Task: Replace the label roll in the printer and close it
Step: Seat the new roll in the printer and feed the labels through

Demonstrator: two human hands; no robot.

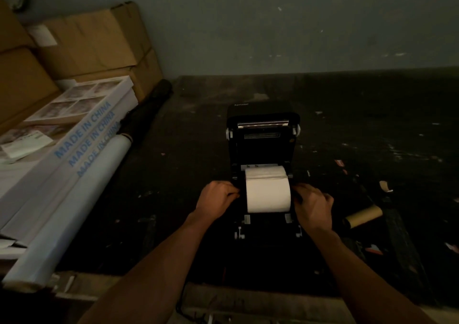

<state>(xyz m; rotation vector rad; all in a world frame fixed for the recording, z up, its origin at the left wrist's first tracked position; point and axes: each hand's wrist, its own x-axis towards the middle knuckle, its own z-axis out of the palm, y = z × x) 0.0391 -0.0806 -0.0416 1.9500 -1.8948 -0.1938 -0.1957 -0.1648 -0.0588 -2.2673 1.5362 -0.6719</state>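
A black label printer stands on the dark floor with its lid swung up and back. A white label roll sits in the open bay, its loose end lying toward the lid. My left hand grips the roll's left end at the bay's side. My right hand grips the right end the same way. The fingertips are hidden between the roll and the printer's side walls. A bare brown cardboard core lies on the floor to the right of the printer.
Flat white boxes printed MADE IN CHINA and a long white roll lie stacked at left. Brown cartons are piled behind them against the wall. A black rolled item lies beside the boxes. Paper scraps litter the floor at right.
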